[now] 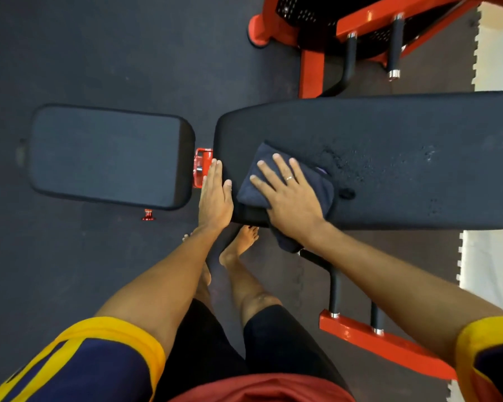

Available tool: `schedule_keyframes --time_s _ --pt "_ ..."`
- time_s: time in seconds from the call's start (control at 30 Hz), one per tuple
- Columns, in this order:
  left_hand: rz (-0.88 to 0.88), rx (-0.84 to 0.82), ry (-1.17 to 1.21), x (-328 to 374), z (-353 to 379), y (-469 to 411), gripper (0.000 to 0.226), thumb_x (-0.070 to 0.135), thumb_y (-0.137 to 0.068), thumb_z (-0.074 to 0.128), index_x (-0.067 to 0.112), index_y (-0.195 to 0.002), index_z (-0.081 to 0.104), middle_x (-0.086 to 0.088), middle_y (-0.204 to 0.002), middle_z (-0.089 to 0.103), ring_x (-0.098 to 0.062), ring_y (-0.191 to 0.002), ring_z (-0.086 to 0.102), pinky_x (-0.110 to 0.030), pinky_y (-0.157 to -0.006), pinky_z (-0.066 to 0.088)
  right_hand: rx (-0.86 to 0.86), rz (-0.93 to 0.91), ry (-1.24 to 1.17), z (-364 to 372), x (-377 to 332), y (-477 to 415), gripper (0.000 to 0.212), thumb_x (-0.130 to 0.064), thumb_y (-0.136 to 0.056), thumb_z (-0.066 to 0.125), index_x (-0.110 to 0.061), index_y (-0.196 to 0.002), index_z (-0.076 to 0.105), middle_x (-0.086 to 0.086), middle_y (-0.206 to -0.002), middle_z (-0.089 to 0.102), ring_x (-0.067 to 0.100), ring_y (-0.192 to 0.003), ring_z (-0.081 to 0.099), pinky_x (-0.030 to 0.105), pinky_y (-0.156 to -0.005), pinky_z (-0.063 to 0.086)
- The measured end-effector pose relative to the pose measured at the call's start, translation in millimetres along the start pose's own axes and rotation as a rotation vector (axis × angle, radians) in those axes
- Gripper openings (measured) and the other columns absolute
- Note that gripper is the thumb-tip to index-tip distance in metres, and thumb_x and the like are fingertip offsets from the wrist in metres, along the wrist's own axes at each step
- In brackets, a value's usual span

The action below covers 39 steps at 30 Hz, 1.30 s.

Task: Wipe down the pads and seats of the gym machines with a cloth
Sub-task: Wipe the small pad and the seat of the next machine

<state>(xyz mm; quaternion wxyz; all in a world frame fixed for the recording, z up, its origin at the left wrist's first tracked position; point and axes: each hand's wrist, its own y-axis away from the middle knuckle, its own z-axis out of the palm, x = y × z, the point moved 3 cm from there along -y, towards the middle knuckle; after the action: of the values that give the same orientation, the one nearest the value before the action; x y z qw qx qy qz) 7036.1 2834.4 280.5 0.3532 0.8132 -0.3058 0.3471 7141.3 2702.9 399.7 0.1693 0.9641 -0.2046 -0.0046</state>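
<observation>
Pressing down flat, the right hand (288, 198) is spread with straight fingers over a folded dark blue cloth (321, 188), which is pinned against the left end of the long black padded bench back (404, 169). The cloth is not gripped: it is held under the palm, and one corner is draped over the pad's near edge, below the wrist. The left hand (215, 195) is laid open beside it, fingers together and straight, resting on the rounded end of the same pad, with the thumb just beside the cloth's left edge. Both forearms are stretched forward.

Just past the left hand's fingertips a red metal bracket (202, 166) is seen in the gap between the long pad and a shorter black rectangular seat pad (108, 155), which is set well to the left of that hand. To the right of the right hand the pad is speckled with droplets (346, 163) — and a long stretch of it is left uncovered that way, out of view. Below the right forearm a red steel base bar (384, 340) is set on the dark rubber floor (99, 53).
</observation>
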Motion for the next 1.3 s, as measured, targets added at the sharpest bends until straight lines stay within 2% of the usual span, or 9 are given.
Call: schedule_keyframes --time_s 0.1,0.23,0.4,0.53,0.67,0.87,1.03,1.17,1.3 --pt "-0.023 0.031 0.095 5 4 -10 0.053 0.016 -0.108 0.033 0.016 -0.16 0.023 0.003 -0.168 0.016 -0.005 -0.154 0.011 -0.027 -0.126 0.012 0.003 -0.011 -0.048 -2 -6 -39 0.056 -0.024 -0.091 0.058 -0.017 -0.147 0.055 0.01 -0.162 0.039 0.037 -0.154 0.023 0.056 -0.126 0.011" --pt "0.026 0.044 0.068 21 0 -37 0.052 0.011 -0.107 0.033 0.013 -0.159 0.026 0.0 -0.168 0.018 -0.009 -0.154 0.012 -0.026 -0.126 0.01 -0.039 0.041 -0.051 -18 24 -88 0.06 -0.023 -0.097 0.048 -0.019 -0.156 0.04 0.006 -0.168 0.024 0.032 -0.158 0.007 0.049 -0.127 -0.004" --pt "0.076 0.09 0.044 49 -3 -65 0.049 0.013 -0.108 0.034 0.011 -0.156 0.033 -0.002 -0.166 0.025 -0.013 -0.155 0.014 -0.035 -0.127 0.012 0.099 0.174 -0.022 -32 60 -49 0.059 -0.022 -0.096 0.052 -0.013 -0.153 0.044 0.011 -0.164 0.033 0.039 -0.155 0.018 0.055 -0.127 0.007" --pt "0.125 0.088 0.033 55 0 -81 0.049 0.018 -0.108 0.032 0.01 -0.156 0.033 -0.003 -0.165 0.026 -0.016 -0.155 0.014 -0.04 -0.127 0.014 -0.005 0.068 -0.014 -26 54 -45 0.063 -0.028 -0.093 0.053 -0.012 -0.153 0.044 0.015 -0.164 0.032 0.041 -0.154 0.017 0.057 -0.126 0.01" --pt "0.112 0.087 0.05 60 10 -91 0.053 0.02 -0.106 0.031 0.01 -0.158 0.026 -0.005 -0.167 0.021 -0.017 -0.155 0.011 -0.038 -0.127 0.01 -0.051 0.126 -0.026 -29 61 -105 0.063 -0.026 -0.1 0.041 -0.013 -0.16 0.03 0.014 -0.169 0.018 0.043 -0.156 0.004 0.056 -0.126 0.001" --pt "0.062 0.16 0.03 73 17 -100 0.052 0.019 -0.107 0.029 0.01 -0.158 0.026 -0.004 -0.167 0.021 -0.015 -0.155 0.011 -0.033 -0.127 0.003 -0.147 0.186 0.116 -43 90 -94 0.068 -0.043 -0.106 0.034 -0.017 -0.164 0.01 0.012 -0.17 0.009 0.045 -0.154 0.01 0.052 -0.127 0.008" --pt "0.014 0.206 0.026 83 23 -105 0.055 0.025 -0.106 0.023 0.014 -0.16 0.023 0.002 -0.168 0.018 -0.008 -0.155 0.007 -0.028 -0.126 -0.001 -0.085 0.175 0.047 -45 98 -98 0.064 -0.041 -0.102 0.042 -0.015 -0.16 0.03 0.017 -0.163 0.03 0.046 -0.148 0.028 0.054 -0.123 0.019" --pt "-0.034 0.19 -0.008 67 28 -111 0.055 0.029 -0.108 0.025 0.009 -0.16 0.019 -0.005 -0.168 0.015 -0.013 -0.155 0.006 -0.027 -0.126 -0.003 -0.181 0.224 0.012 -43 79 -156 0.055 -0.05 -0.1 0.04 -0.011 -0.138 0.05 0.014 -0.136 0.058 0.038 -0.122 0.054 0.048 -0.1 0.037" --pt "-0.053 0.173 -0.002 68 28 -116 0.054 0.028 -0.111 0.029 0.011 -0.16 0.016 -0.005 -0.168 0.011 -0.016 -0.156 0.004 -0.026 -0.125 -0.006 -0.185 0.204 -0.028 -47 91 -164 0.054 -0.057 -0.095 0.047 -0.014 -0.126 0.056 0.01 -0.126 0.063 0.036 -0.112 0.06 0.045 -0.091 0.041"
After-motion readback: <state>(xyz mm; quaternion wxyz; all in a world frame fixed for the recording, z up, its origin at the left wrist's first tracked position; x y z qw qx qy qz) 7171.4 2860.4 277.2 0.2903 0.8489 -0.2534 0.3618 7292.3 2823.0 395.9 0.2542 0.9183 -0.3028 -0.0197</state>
